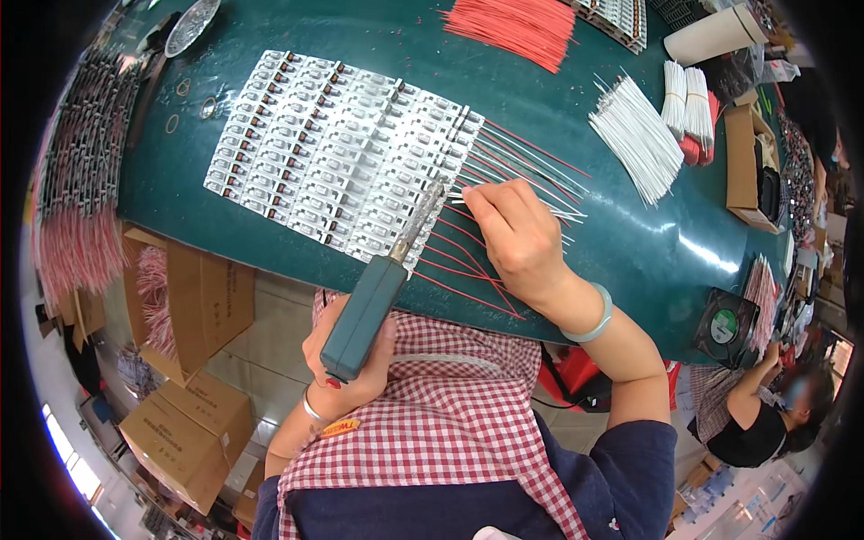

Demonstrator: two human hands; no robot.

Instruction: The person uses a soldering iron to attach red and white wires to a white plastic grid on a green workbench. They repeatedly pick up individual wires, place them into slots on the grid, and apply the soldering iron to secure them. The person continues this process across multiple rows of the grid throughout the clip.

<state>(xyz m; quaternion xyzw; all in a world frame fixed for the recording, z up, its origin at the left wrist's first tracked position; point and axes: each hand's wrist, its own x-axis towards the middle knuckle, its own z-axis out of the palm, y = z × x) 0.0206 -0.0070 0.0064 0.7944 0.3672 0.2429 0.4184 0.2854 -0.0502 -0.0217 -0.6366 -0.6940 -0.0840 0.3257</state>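
Observation:
A green-handled soldering iron (364, 317) is gripped in my left hand (360, 387), its metal tip slanting up toward the right edge of a sheet of white connector parts (306, 148). My right hand (522, 238) is closed beside that edge, its fingertips pinching a thin white wire (454, 195) close to the iron's tip. Red wires (463, 270) trail from the lower part of the edge, some passing beneath my right hand. More red and white wires (531, 162) fan out above it. The exact contact of tip, wire and part is too small to make out.
On the green table (630, 270) lie bundles of white wires (637, 139) and red wires (513, 31). A white cylinder (714, 36) and a cardboard box (749, 166) stand far right, a black fan (723, 326) nearer. Wired strips (81, 180) hang left. Another person (751, 409) works at right.

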